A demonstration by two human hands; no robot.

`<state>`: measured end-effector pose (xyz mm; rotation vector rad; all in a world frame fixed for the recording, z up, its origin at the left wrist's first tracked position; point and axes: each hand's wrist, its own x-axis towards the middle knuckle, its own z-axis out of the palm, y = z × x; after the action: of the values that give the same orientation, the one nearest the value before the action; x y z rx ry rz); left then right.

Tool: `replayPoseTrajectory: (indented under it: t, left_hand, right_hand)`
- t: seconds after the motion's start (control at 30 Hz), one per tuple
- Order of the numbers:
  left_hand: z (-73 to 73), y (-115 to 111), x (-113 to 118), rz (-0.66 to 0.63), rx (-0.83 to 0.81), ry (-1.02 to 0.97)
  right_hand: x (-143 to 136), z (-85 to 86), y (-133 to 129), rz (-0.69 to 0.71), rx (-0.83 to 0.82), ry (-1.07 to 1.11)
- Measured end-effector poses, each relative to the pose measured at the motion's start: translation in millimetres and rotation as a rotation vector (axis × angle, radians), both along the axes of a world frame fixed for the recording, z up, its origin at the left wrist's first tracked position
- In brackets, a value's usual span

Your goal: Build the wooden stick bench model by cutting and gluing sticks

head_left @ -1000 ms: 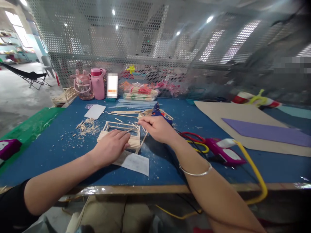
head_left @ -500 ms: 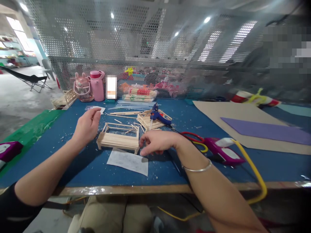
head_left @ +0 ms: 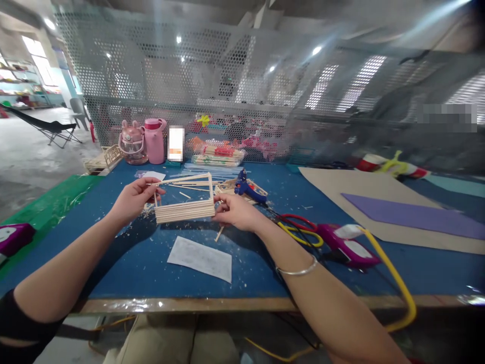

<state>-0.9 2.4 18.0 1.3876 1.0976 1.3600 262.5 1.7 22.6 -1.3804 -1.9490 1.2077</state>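
Note:
A small model bench made of thin wooden sticks (head_left: 185,212) is held up off the blue table, tilted, between both hands. My left hand (head_left: 133,199) pinches its upper left frame corner with thumb and fingers. On the other side, my right hand (head_left: 237,211) grips the right end near the slatted part. Below it on the table lies a white paper rectangle (head_left: 200,259). Just behind my right hand, a blue glue gun (head_left: 248,188) rests on another stick-built piece (head_left: 226,187), which is partly hidden.
Loose sticks and a packaged stick bundle (head_left: 220,154) lie at the back, near a pink bottle (head_left: 154,144) and a lit phone (head_left: 176,144). Right of my arm are scissors (head_left: 301,230), a purple-and-white device (head_left: 350,245) with a yellow cable, and a purple sheet (head_left: 409,215).
Both hands have closed on the stick bench, which stood on the table before. It is now lifted and tilted, clear of the white paper.

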Motion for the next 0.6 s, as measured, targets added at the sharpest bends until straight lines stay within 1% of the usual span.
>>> replayPoseTrajectory:
  t: [0.1,0.17,0.27,0.33,0.37,0.4,0.43,0.47,0.53,0.57,0.6]
  left_hand:
    - [-2.2,-2.5,4.4,0.033,0.007,0.01]
    - [-3.3,-3.9,6.9,0.047,0.005,0.038]
    - [-5.0,-4.6,9.1,0.042,0.031,0.073]
    - [-6.7,-4.6,10.9,0.03,0.059,0.084]
    - [-7.6,-4.7,12.1,0.019,0.071,0.09]
    - [-8.3,-5.0,13.5,0.007,0.083,0.096]
    - [-8.9,-5.4,14.9,-0.008,0.092,0.104]
    - [-9.2,-5.8,16.1,-0.024,0.1,0.114]
    - [-8.8,-6.8,17.4,-0.051,0.114,0.139]
    - [-8.3,-7.3,17.2,-0.062,0.117,0.151]
    - [-7.7,-7.6,16.5,-0.075,0.117,0.162]
  right_hand:
    - [4.2,-4.7,5.3,-0.028,0.067,-0.103]
    - [8.9,-3.9,8.4,-0.074,0.161,-0.185]
    - [15.1,3.8,9.0,-0.198,0.383,-0.21]
    - [14.9,10.4,4.5,-0.274,0.576,-0.197]
    - [12.7,13.0,0.8,-0.282,0.687,-0.195]
    - [9.1,14.5,-3.5,-0.25,0.798,-0.196]
    - [4.1,14.7,-8.0,-0.176,0.899,-0.2]
    - [-2.1,13.4,-12.2,-0.073,0.983,-0.206]
    - [-16.1,6.0,-18.4,0.141,1.08,-0.23]
    - [-23.1,0.4,-20.0,0.215,1.1,-0.254]
    - [-29.3,-5.8,-20.7,0.256,1.109,-0.284]
